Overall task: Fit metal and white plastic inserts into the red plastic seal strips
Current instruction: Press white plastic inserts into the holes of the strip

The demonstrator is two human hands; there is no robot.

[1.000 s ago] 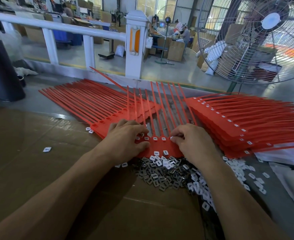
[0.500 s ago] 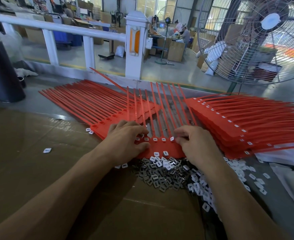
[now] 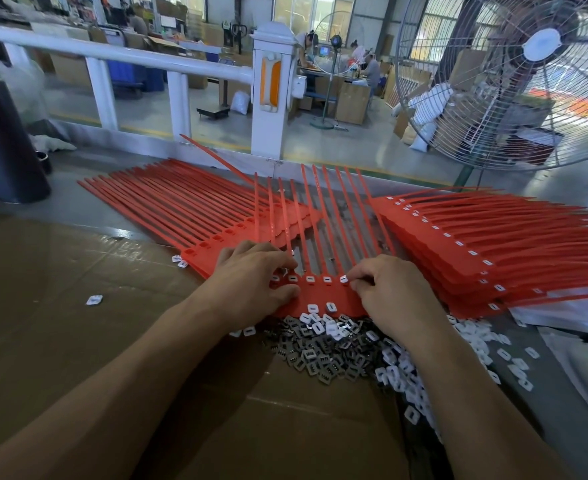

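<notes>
A large caged fan (image 3: 527,81) is seen at the far right, and a white railing (image 3: 140,60) is run across the far edge of the bench. The near bench is covered by brown cardboard (image 3: 78,323). Two stacks of red seal strips are spread flat: the left stack (image 3: 181,202) shows empty sockets, while white inserts are seen along the heads of the right stack (image 3: 476,244). Between them one comb of strips (image 3: 320,292) is laid with its tails pointing away. Its left end is pinned by the left hand (image 3: 251,282), fingers curled over the head. A white insert (image 3: 344,279) at the comb's right end is pinched by the curled fingertips of the right hand (image 3: 392,292). Just nearer, dark metal inserts (image 3: 320,358) are heaped beside loose white inserts (image 3: 406,386)
</notes>
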